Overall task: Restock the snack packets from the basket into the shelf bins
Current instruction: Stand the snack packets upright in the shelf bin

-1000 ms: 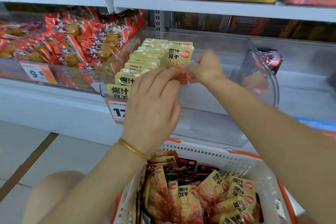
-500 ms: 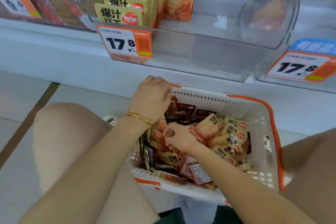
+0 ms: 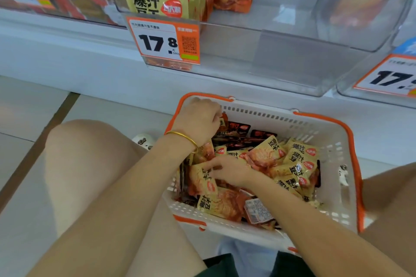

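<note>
"Start at your left. What was that hand doing?"

"My left hand [image 3: 198,122] was down in the far left corner of the basket [image 3: 281,117], fingers curled under. Its back hid them, so I couldn't tell whether they had closed on anything."

"And the other?"

"My right hand [image 3: 229,172] sat lower and a little further right, pinching the top edge of a yellow packet [image 3: 201,183] that leaned against the basket's left wall."

"Where was the rest of the stock?"

"Heaped loose to the right of that: the snack packets [image 3: 292,162], yellow ones over a few dark ones. The basket stood on the floor between my knees, just below the clear shelf bin [image 3: 281,51]. A row of the same packets [image 3: 157,4] stood upright at the bin's left end."

"How did you expect them to handle?"

"Light and soft, I judged, and probably slick – glossy film with lumpy filling, so a packet would likely flop if I took it by the middle. The flat sealed top edge seemed the best hold. With several gathered at once, I'd have squeezed the stack so none slid out on the lift to the bin."
</note>
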Demonstrator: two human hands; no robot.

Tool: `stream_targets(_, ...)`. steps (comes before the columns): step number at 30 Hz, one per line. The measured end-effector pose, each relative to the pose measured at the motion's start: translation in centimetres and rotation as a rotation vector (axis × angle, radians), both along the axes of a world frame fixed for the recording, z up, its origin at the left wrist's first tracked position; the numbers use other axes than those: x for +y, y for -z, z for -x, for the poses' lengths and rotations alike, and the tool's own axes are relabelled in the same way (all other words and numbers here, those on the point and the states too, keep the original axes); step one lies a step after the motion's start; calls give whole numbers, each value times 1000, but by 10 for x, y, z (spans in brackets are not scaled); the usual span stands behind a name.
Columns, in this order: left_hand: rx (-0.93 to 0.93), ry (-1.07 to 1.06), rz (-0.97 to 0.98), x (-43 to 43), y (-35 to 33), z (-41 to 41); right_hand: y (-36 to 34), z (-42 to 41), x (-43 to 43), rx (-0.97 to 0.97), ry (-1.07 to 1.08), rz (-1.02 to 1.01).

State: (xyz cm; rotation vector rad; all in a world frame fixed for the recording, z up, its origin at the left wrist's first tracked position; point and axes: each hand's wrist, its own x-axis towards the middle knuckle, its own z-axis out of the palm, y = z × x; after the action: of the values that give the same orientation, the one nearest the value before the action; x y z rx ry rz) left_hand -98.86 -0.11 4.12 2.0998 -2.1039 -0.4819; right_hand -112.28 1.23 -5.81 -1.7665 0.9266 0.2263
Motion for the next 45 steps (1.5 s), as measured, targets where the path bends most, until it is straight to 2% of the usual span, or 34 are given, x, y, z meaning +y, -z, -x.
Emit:
stream_targets(4, 74, 11, -170, 5, -4, 6, -43, 34, -31, -114, 205, 49)
stream_targets(8, 193, 9, -356, 10, -4, 12, -77, 57, -49, -211, 314, 89)
stream_targets(12, 403, -3, -364, 11, -4, 18, -95, 67, -56, -369, 387, 46)
stream_targets(17, 710, -124, -256, 21, -22, 22, -105, 68, -54, -548, 542, -31)
stream_targets(20, 893, -206, -138, 26, -41, 21, -115, 75, -47, -699, 667, -292)
stream_targets(23, 967, -283, 9, 30, -63, 22, -130, 81, -37, -715, 511, -479)
stream_targets(29, 1027, -296, 208, 33, -114, 28, -187, 71, -37, -708, 471, -325)
stream_targets(32, 1020, -293, 391, 24, -143, 23, -235, 68, -57, -748, 478, -291)
stream_targets(34, 900, -288, 586, 12, -159, 14, -261, 60, -80, -778, 543, -241)
stream_targets(36, 597, -213, 714, -7, -164, 0, -277, 44, -108, -763, 615, -154)
stream_targets(39, 69, -136, 692, -33, -154, -17, -274, 15, -151, -607, 688, 6)
stream_targets(40, -51, -140, 671, -39, -150, -19, -265, 4, -167, -525, 716, 60)
stream_targets(42, -175, -146, 629, -49, -144, -19, -246, -14, -198, -354, 738, 183)
stream_targets(45, -219, -128, 631, -58, -133, -22, -223, -33, -229, -211, 715, 337)
